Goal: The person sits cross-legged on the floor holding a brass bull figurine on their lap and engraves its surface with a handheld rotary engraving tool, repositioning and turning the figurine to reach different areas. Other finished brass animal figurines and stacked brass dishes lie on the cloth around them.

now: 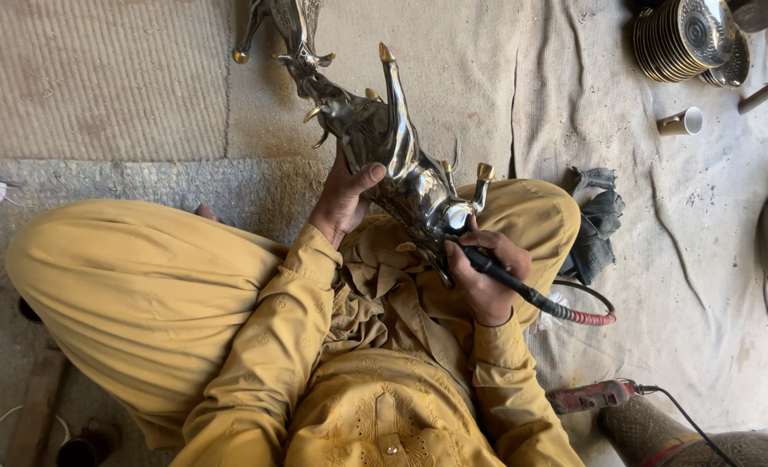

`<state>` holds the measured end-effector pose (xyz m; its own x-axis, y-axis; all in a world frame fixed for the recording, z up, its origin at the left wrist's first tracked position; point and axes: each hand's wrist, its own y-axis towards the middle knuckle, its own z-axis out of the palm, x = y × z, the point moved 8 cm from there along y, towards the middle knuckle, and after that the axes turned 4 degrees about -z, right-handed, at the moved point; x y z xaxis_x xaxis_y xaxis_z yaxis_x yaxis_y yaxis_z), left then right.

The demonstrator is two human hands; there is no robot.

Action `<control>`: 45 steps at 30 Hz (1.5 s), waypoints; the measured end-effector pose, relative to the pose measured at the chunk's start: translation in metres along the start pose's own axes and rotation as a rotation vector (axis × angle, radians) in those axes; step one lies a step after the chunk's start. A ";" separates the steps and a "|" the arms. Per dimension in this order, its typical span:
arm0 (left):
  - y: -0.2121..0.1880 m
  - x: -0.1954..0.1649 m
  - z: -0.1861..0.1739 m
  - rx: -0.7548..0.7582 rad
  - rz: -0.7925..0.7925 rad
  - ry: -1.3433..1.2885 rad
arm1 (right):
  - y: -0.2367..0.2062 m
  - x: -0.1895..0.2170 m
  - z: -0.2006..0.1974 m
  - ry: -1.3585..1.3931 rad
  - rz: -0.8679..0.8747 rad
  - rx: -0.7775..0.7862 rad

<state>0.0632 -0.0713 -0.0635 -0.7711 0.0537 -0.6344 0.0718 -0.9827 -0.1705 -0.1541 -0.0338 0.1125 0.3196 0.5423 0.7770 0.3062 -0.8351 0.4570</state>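
Observation:
A shiny dark metal animal figure [384, 138] with brass-tipped horns and hooves lies across my lap, legs pointing up. My left hand [342, 201] grips it from below at the body, thumb laid across the metal. My right hand [485, 275] is closed around a black pen-like rotary tool handpiece [505, 278]. Its tip touches the figure's lower end near the brass parts. A black and red flexible shaft [585, 315] runs off the handpiece to the right. I sit cross-legged in mustard-yellow clothes.
A stack of engraved metal plates [685, 39] stands at the top right, with a small cup [681, 122] on its side below it. Dark cloth [596, 225] lies by my right knee. A red power tool [590, 396] with cable rests at the bottom right. Sacking covers the floor.

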 end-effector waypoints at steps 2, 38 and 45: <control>-0.001 -0.004 0.007 0.054 0.027 -0.030 | -0.002 -0.001 -0.002 0.011 -0.009 -0.070; -0.002 -0.002 0.010 0.101 0.038 -0.055 | 0.000 -0.003 -0.005 -0.059 0.086 -0.043; -0.003 -0.003 0.011 0.093 0.030 -0.050 | 0.000 0.003 0.000 0.035 0.020 0.003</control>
<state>0.0585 -0.0708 -0.0530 -0.8004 0.0170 -0.5992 0.0382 -0.9961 -0.0793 -0.1533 -0.0326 0.1151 0.2946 0.5216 0.8007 0.3023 -0.8458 0.4397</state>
